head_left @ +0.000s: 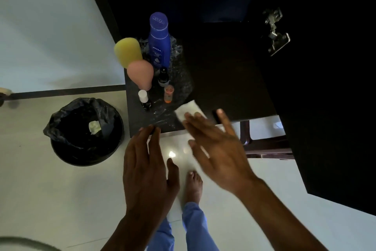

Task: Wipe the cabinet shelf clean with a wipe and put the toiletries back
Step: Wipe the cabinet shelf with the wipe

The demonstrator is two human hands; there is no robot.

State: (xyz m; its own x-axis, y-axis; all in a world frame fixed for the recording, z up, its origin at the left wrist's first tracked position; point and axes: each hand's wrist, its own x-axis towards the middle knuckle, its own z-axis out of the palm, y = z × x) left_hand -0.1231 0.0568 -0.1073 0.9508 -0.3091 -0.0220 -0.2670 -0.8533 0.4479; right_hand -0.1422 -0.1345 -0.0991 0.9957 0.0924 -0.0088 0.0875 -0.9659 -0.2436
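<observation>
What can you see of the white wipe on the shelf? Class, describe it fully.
The white wipe is a small, folded, soft-looking sheet of paper or cloth, roughly rectangular. It lies flat near the front edge of the dark shelf, right of the toiletries. The fingers of the right hand press on its near end and hide part of it. Motion blur softens its outline. Wet-looking streaks show on the shelf to its left.
</observation>
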